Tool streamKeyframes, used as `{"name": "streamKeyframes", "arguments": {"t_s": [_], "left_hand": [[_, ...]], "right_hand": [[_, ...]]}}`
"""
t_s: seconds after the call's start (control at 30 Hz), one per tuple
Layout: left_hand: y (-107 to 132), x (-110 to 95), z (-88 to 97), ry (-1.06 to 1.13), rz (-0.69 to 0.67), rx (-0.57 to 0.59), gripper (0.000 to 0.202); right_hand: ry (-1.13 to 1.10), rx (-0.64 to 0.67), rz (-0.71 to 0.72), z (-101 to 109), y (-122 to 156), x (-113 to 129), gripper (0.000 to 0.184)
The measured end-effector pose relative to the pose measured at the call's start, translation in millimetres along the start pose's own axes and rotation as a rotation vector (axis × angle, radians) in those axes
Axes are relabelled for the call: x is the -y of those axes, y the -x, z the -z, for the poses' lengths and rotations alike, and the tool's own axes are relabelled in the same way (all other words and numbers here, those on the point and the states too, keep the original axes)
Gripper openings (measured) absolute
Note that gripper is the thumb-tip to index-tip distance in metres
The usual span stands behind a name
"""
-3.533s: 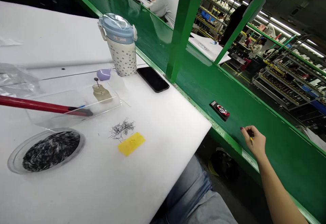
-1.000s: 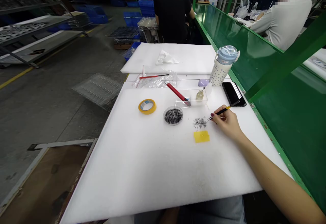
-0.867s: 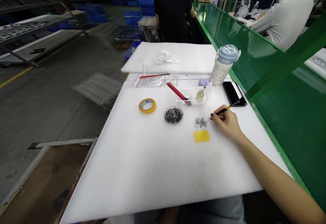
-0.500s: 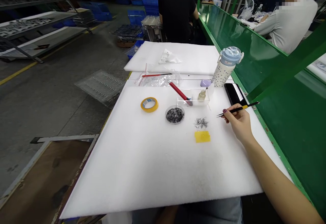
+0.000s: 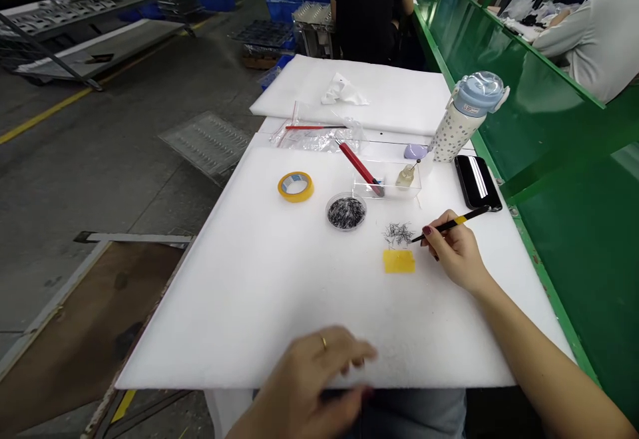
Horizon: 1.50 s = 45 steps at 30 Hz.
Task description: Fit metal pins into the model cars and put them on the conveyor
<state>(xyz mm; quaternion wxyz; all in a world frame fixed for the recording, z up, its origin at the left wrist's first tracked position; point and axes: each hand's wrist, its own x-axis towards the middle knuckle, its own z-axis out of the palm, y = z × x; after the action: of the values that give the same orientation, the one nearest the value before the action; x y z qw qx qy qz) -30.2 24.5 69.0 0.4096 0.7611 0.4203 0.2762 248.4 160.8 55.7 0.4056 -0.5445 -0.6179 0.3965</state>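
My right hand is closed around black tweezers with a yellow band, held like a pen. Their tips point left, at the right edge of a loose pile of thin black hair-like strands. Just below the pile lies a yellow rectangular piece. Over the near edge of the white foam sheet, my left hand is open, fingers apart and slightly blurred, holding nothing. To the left of the pile, a round clear dish contains many similar strands.
Around the dish are a yellow tape roll, a red-handled tool across a clear tray, and a small bottle. Farther right stand a dotted drink bottle and a phone. Two people sit beyond.
My left hand has come into view at the near edge. The tweezers in my right hand have moved left to the strand pile. The camera view has tilted down.
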Motion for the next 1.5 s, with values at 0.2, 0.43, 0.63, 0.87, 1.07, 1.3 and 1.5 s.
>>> {"name": "streamKeyframes", "arguments": {"t_s": [0.2, 0.43, 0.63, 0.87, 1.07, 1.3, 1.5], "left_hand": [[-42, 20, -15.1, -0.308, -0.039, -0.375, 0.014], [-39, 23, -13.2, -0.32, -0.06, -0.364, 0.01], [-41, 23, -13.7, -0.351, -0.086, -0.381, 0.007], [-40, 25, -14.9, -0.374, -0.103, -0.391, 0.007], [-40, 25, -14.0, -0.377, -0.101, -0.385, 0.007], [-40, 25, -15.3, -0.374, -0.099, -0.388, 0.007], [-39, 25, -15.4, -0.376, -0.101, -0.384, 0.007]], "right_hand": [[0.008, 0.054, -0.055, 1, -1, -1, 0.05], [-0.001, 0.028, -0.046, -1, 1, 2, 0.049], [0.01, 0.042, 0.008, -3, -1, 3, 0.047], [0.013, 0.013, 0.028, -4, -1, 4, 0.044], [0.043, 0.013, 0.035, -4, 0, 1, 0.044], [-0.041, -0.096, -0.033, -5, -2, 3, 0.051], [-0.03, -0.128, -0.027, -5, -2, 0, 0.05]]}}
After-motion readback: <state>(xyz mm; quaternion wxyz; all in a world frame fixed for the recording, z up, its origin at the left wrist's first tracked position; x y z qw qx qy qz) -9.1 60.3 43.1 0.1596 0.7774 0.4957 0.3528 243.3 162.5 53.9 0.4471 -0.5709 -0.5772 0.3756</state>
